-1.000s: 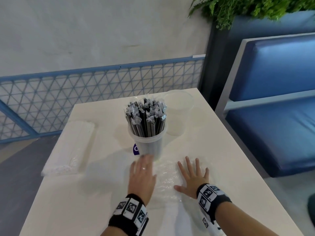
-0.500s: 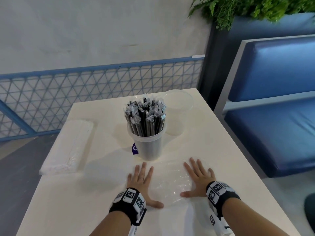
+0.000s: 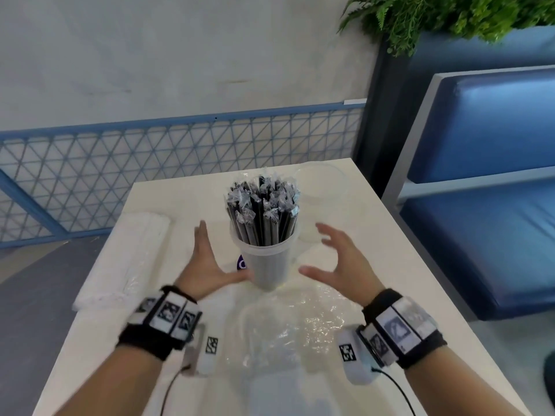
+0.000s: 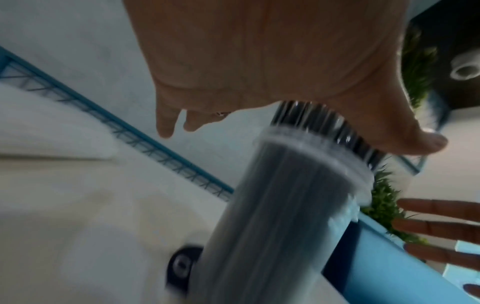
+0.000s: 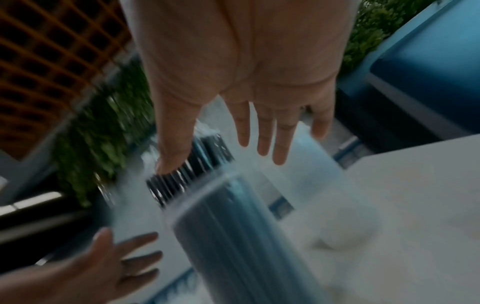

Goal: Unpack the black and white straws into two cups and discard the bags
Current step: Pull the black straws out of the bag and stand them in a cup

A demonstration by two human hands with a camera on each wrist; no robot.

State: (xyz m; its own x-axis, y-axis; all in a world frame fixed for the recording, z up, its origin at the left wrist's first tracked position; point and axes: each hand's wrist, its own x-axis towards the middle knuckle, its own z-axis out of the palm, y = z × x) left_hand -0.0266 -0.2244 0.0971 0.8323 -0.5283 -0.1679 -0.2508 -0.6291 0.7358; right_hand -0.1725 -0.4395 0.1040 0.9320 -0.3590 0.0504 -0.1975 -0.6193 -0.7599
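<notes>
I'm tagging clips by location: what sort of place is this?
Probably a cafe or drink shop seating area: a blue padded booth bench beside a white table, and a plastic cup of wrapped black straws.

Bare table (image 3: 354, 253) flanks the straw-filled cup (image 3: 268, 265) on both sides — an empty cup (image 3: 322, 187) stands behind-right, a crumpled bag (image 3: 288, 328) lies in front.

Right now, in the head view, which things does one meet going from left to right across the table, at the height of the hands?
White straws in their clear bag → left hand → clear plastic cup of black straws → right hand.
</notes>
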